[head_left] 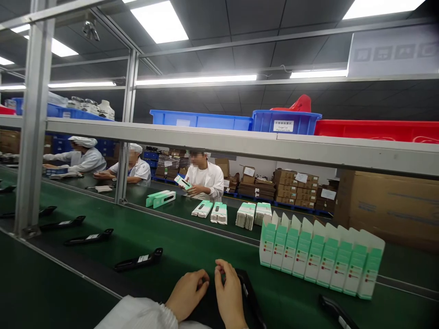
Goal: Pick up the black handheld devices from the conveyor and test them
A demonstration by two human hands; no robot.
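Observation:
My left hand is over the near side of the green belt, its fingers loosely curled with a gap at the thumb. Beside it, my right hand points forward with bent fingers a little apart. I see nothing held in either. Close against the right side of my right hand lies a long black device, partly hidden by it. Another black handheld device with a small white label lies ahead to the left. A third black device is at the lower right.
Several open-topped green-and-white boxes stand in a row on the right. Flat carton stacks lie across the belt, near a person holding a box. A metal post rises at left; a shelf with blue bins crosses above.

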